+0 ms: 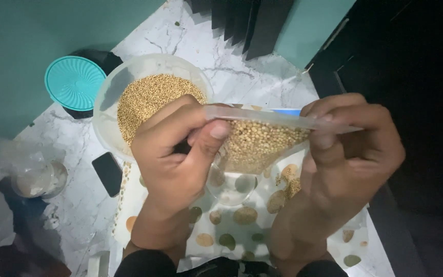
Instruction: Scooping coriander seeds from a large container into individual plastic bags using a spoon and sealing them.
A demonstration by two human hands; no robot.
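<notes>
At the far left, on the marble floor (78, 154), sits a crumpled clear plastic bag (6, 169) with a small glass jar (39, 179) beside it. Further up stands a dark container topped by a teal ribbed lid (74, 82). A dark phone (107, 173) lies flat on the floor, just left of a white cloth with brown and green dots (242, 225).

Next comes a translucent plastic bowl (129, 77), filled with small golden-brown seeds (149, 100) and partly hidden behind the knuckles of the left hand (173, 159).

The left hand's grip is clenched on the left end of a clear pouch of seeds (257, 143), thumb in front and fingers behind, pinching its top strip. The pouch hangs between the two hands, above the dotted cloth and just right of the bowl (its seeds look the same as those in the bowl). Below it, on the cloth, stands a small clear glass dish (230, 187), and a little heap of spilled seeds (290, 184) lies just to the right of that.

The right hand (352, 154) grips the pouch's right end the same way, fingers curled over the top strip. Beyond it everything is dark.
</notes>
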